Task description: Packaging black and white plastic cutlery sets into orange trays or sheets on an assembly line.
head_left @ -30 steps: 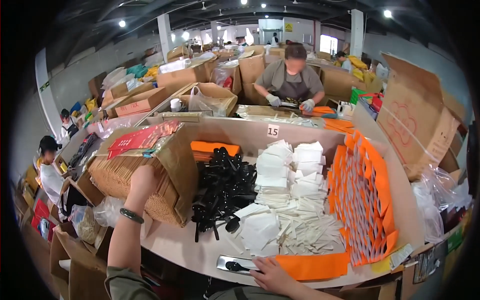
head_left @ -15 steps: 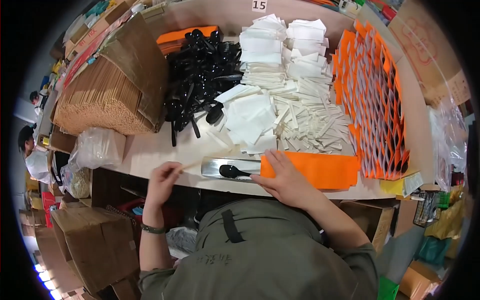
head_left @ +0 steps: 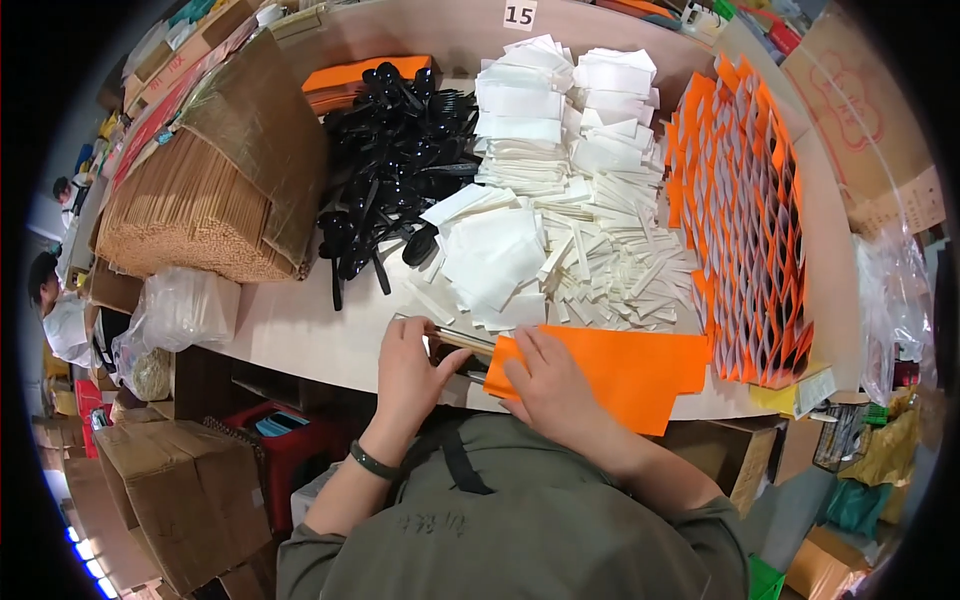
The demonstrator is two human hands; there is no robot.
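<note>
My left hand (head_left: 405, 368) is closed around thin wooden chopsticks (head_left: 466, 341) and the end of a shiny metal trough (head_left: 470, 378). The chopsticks lie along the trough and point right, at the mouth of an orange paper sleeve (head_left: 625, 370). My right hand (head_left: 555, 385) grips the sleeve's left end, its fingers over the top. The black spoon in the trough is mostly hidden by my hands. Beyond them lie white napkins (head_left: 492, 255) and a heap of small white paper packets (head_left: 630, 270).
Black plastic cutlery (head_left: 390, 150) is heaped at the back left, beside a carton of wooden chopsticks (head_left: 190, 215). Filled orange sleeves (head_left: 745, 220) stand in a row on the right. A clear plastic bag (head_left: 180, 310) hangs at the left table edge.
My left hand has moved right with the chopsticks, onto the trough and close to my right hand. The orange sleeve has tilted, its right end swinging nearer to me.
</note>
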